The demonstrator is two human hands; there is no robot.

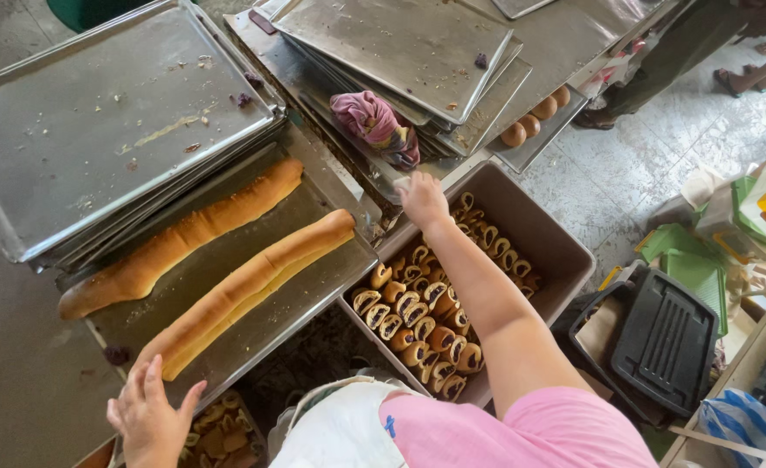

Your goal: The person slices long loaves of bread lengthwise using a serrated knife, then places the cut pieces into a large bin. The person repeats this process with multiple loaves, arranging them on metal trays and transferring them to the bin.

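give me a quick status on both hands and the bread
Left hand open, flat on near edge of baking tray. Right hand reaching over bin of sliced filled rolls. Two long loaves on tray, untouched.

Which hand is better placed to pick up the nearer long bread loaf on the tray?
Probably the left hand: it rests open at the tray's near edge, beside the near end of that loaf. The right hand is stretched away over the brown bin of sliced filled rolls.
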